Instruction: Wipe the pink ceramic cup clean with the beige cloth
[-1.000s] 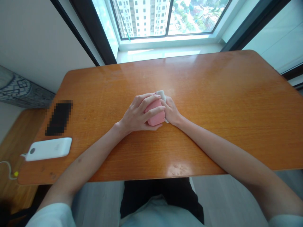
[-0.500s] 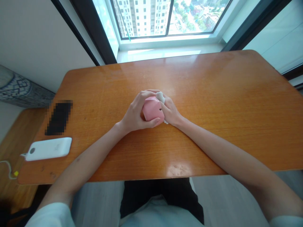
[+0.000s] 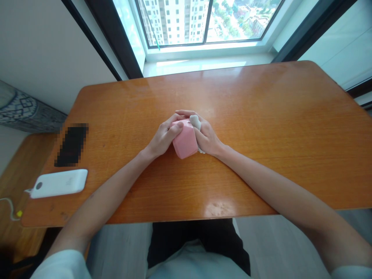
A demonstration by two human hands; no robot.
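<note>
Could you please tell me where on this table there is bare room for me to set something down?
The widest bare patch of the table lies right of the right hand. Another lies between the phone and the left hand. It is crowded around the pink box, held between both hands.

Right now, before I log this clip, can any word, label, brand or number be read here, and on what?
White rounded device: faint mark on top, too blurred to read.
Pixelated dark rectangle: nothing readable.
Pink block: no lettering visible.
</note>
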